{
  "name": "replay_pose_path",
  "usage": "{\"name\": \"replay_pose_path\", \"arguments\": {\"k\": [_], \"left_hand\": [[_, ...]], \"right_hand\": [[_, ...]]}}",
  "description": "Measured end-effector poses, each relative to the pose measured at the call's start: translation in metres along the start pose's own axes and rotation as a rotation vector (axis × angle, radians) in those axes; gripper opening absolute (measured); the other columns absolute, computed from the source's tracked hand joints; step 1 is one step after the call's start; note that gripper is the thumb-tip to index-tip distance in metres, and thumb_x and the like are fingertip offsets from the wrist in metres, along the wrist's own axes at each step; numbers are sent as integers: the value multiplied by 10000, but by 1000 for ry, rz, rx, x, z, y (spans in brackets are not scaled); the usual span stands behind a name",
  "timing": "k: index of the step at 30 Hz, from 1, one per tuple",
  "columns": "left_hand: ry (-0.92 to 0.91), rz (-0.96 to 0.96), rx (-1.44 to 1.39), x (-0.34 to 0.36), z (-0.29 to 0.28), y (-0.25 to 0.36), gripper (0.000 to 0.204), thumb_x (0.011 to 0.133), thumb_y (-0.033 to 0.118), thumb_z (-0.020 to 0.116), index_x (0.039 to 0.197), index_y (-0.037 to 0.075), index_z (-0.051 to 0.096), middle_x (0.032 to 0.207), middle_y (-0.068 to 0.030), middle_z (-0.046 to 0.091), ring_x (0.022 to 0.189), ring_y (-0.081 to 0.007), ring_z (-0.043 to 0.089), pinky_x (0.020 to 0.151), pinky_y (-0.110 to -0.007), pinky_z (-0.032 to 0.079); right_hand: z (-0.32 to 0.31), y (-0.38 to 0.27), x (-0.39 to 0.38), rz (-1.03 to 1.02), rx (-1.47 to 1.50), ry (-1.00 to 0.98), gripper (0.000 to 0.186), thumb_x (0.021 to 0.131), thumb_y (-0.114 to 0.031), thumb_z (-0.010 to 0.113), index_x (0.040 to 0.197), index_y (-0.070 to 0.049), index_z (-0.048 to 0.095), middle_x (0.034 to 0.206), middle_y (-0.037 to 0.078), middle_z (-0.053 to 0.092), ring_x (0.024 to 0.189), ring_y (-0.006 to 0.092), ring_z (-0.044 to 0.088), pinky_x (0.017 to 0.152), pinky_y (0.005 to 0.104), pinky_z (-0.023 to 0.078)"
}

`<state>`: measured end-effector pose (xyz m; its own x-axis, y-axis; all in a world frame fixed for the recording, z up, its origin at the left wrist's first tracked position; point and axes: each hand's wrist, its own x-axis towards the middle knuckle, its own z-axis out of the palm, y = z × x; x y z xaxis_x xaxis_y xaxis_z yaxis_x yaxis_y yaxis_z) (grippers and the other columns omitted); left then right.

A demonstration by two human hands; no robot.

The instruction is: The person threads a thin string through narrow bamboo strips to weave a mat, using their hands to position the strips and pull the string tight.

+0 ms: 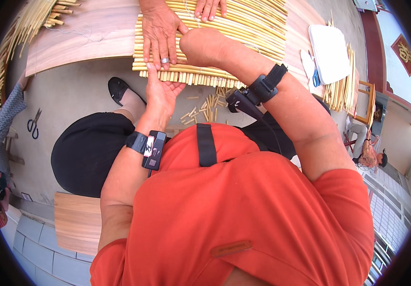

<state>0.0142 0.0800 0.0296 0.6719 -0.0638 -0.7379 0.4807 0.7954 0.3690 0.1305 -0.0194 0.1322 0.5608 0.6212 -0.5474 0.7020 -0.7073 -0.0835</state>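
Note:
A mat of yellow reed-like stalks, laid side by side and tied with thin thread, lies on the wooden table and juts past its near edge. My left hand is at the mat's near edge, palm up, thumb raised against the stalks and fingers stretched along below the edge. On top of the mat rests my right hand, closed; what its fingers hold is hidden. Another person's hand with a ring presses flat on the mat beside it, and that person's other hand lies farther back.
Stalk bundles lie at the far left, more stalks at the right. Blue-handled scissors lie by a white tray. Dark scissors and cut stalk pieces are on the floor. Another person's sleeve shows at left.

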Motion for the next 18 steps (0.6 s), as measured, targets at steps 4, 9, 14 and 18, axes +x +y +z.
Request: {"name": "replay_pose_path", "arguments": {"k": [4,9,14,18], "left_hand": [[-18,-1,-27,1,-1,-1,671,855,653,323,1212,95,431,1111,-115,546,1001,-237,514,911,-423,365],[-30,34,-52,0,1,-2,652,866,632,320,1222,95,424,1139,-117,534,1043,-248,496,939,-441,346],[-24,31,-39,2,-1,-2,620,880,609,315,1210,98,434,1113,-108,549,1012,-236,517,922,-439,365],[17,40,1,0,0,-4,604,888,598,311,1197,95,441,1080,-109,566,978,-226,539,895,-430,391]], "right_hand": [[-1,-1,1,8,6,10,220,716,-206,644,787,0,670,767,178,648,731,305,647,625,394,518],[-3,-3,0,14,-16,7,199,719,-184,626,789,-4,672,771,176,650,750,308,647,651,398,516],[-5,-5,-2,-1,-36,-68,195,722,-180,625,806,-11,677,790,169,653,770,302,645,666,397,512],[-7,-3,-3,-22,-34,-77,202,727,-195,634,812,-17,679,807,163,655,780,298,643,671,393,511]]}}
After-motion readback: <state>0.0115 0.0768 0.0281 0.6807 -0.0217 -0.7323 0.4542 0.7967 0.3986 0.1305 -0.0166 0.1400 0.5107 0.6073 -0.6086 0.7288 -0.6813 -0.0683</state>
